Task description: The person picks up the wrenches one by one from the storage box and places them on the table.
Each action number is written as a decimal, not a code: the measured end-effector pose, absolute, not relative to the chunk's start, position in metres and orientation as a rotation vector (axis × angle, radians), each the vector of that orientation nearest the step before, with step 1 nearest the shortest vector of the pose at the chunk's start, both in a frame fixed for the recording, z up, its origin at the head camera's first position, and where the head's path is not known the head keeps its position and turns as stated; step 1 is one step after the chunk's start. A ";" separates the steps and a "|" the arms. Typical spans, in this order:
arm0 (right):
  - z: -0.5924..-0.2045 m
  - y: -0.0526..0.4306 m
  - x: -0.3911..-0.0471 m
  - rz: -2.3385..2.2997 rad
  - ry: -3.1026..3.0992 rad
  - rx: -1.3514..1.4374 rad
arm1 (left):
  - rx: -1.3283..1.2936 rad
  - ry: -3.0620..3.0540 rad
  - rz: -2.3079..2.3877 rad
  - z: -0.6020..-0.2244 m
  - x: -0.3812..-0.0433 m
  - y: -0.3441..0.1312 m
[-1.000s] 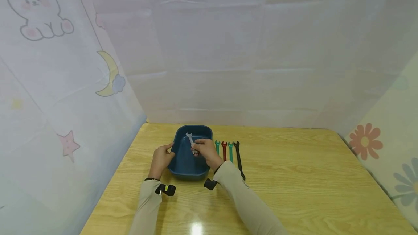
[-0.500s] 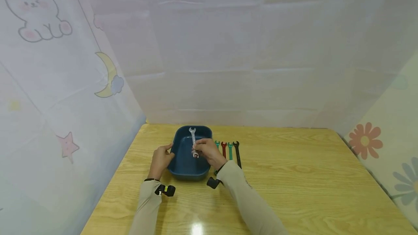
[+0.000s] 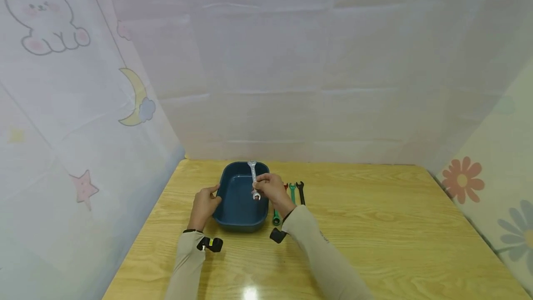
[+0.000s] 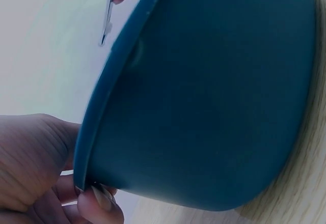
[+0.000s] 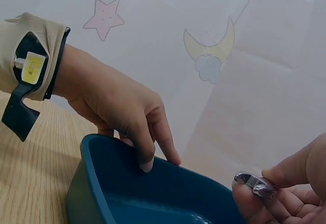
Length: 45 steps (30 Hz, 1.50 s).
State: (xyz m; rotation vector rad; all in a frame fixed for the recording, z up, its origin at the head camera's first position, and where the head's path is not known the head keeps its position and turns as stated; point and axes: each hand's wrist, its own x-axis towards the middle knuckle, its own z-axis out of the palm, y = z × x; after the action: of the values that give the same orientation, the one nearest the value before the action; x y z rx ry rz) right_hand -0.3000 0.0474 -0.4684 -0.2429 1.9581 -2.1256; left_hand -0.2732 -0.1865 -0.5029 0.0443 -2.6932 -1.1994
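Observation:
A deep dark blue tub [image 3: 239, 227] stands on the wooden table. My left hand [image 3: 204, 207] pinches its left rim, thumb inside and fingers outside, as the right wrist view shows. My right hand [image 3: 275, 193] holds a silver wrench [image 3: 253, 173] by the shank between thumb and fingers, over the tub's right half. The wrench points away from me, one end near the far rim and an open jaw toward me. In the right wrist view the wrench [image 5: 256, 184] shows end-on above the rim. Its middle is hidden by my fingers.
Right of the tub lies a row of wrenches: a green one [image 3: 276, 219], a red one [image 3: 286, 186], another green one [image 3: 293, 192] and a black one [image 3: 301, 193]. My right hand and forearm partly cover them. Printed cloth walls [image 3: 266, 119] rise behind and beside the table.
My right hand has moved right with the silver wrench, from the tub's middle toward its right side. The wrench has turned straighter. My left hand stays at the rim.

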 end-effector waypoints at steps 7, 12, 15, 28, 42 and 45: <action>-0.470 0.052 -0.300 -2.188 2.008 -0.195 | 0.046 -2.695 -1.201 -0.501 -0.271 -0.185; -0.469 0.056 -0.300 -2.242 2.004 -0.187 | 0.044 -2.692 -1.203 -0.501 -0.271 -0.185; -0.470 0.059 -0.302 -2.276 1.966 -0.177 | 0.045 -2.693 -1.207 -0.502 -0.271 -0.185; -0.469 0.066 -0.303 -2.321 1.980 -0.162 | 0.074 -2.692 -1.198 -0.503 -0.274 -0.185; -0.474 0.076 -0.307 -2.307 2.057 -0.111 | 0.055 -2.689 -1.182 -0.505 -0.275 -0.185; -0.476 0.078 -0.308 -2.314 2.070 -0.086 | 0.056 -2.695 -1.176 -0.506 -0.275 -0.185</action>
State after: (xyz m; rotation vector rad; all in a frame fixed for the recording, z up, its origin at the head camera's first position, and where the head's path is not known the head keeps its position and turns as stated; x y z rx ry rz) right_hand -0.3077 0.0782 -0.4758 -0.0859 2.0701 -2.3139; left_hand -0.2750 -0.1854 -0.5056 0.0557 -2.6954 -1.1762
